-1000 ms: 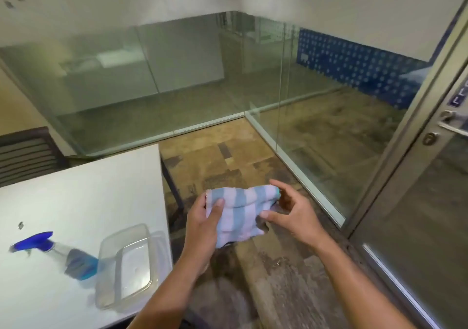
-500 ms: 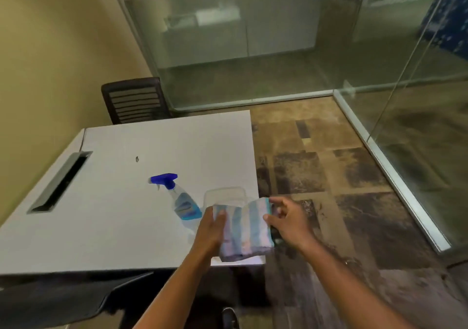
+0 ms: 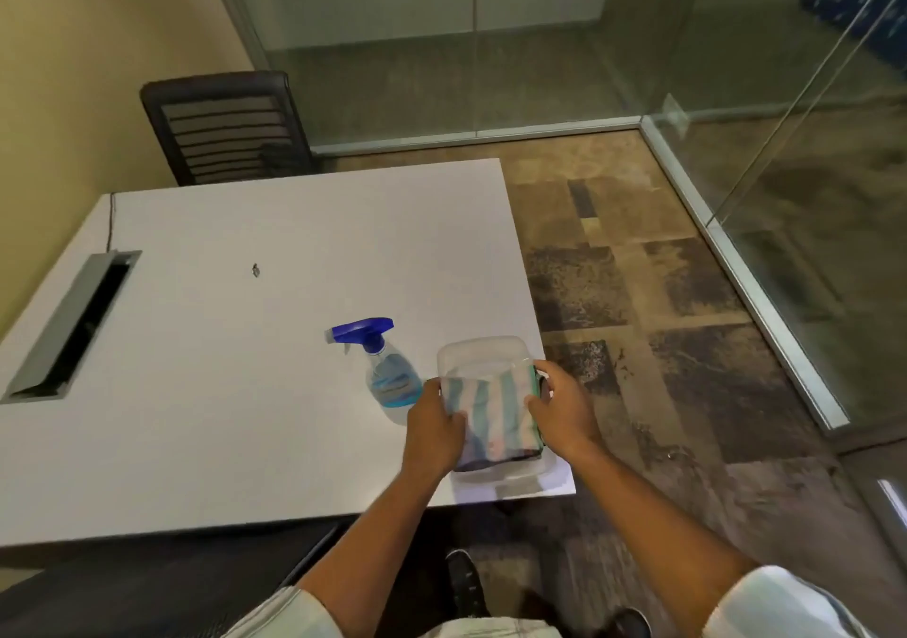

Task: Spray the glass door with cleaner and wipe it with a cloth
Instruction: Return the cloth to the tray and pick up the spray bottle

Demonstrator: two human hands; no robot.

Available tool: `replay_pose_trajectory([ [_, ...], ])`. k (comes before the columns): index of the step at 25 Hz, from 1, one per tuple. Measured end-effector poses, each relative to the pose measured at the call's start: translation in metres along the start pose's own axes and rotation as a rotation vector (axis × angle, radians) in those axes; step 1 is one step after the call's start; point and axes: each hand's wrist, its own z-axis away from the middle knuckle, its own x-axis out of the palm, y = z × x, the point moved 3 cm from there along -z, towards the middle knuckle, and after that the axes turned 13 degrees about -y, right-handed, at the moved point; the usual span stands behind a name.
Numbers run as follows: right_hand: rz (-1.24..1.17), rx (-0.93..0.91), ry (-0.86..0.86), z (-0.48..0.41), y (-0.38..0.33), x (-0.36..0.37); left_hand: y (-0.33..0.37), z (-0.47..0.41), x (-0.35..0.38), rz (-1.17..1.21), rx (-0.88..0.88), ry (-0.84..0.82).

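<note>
A folded cloth (image 3: 491, 416) with blue, white and pink stripes sits inside a clear plastic tub (image 3: 483, 350) at the table's near right corner. My left hand (image 3: 434, 429) grips the cloth's left edge. Its right edge is held by my right hand (image 3: 559, 409). A spray bottle (image 3: 385, 367) with a blue trigger head and blue liquid stands just left of the tub. Glass walls (image 3: 810, 156) run along the back and right of the room; the door's frame shows only at the far right edge.
The white table (image 3: 245, 343) has a cable slot (image 3: 73, 323) at its left and a small dark speck (image 3: 255, 270) near the middle. A black slatted chair (image 3: 226, 127) stands behind it. Patterned carpet (image 3: 638, 294) lies between table and glass. My shoes show below.
My view has swung left from the glass door to the table. Both hands carried the cloth from mid-air over the floor down into the plastic tub.
</note>
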Motion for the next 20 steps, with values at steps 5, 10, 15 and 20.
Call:
replay_pose_trajectory([
  [5,0.35,-0.021,-0.178,-0.004,0.026,0.02,-0.02,-0.008,0.015,-0.355,-0.045,0.003],
  [10,0.966,-0.185,-0.207,-0.007,0.021,0.021,-0.025,0.002,0.025,-0.749,-0.04,-0.015],
  [15,1.095,-0.402,-0.273,-0.013,0.008,0.027,-0.039,0.018,0.043,-0.995,0.23,-0.277],
  [20,1.032,-0.413,-0.486,-0.034,0.01,0.053,-0.055,0.024,0.053,-1.142,0.229,-0.409],
])
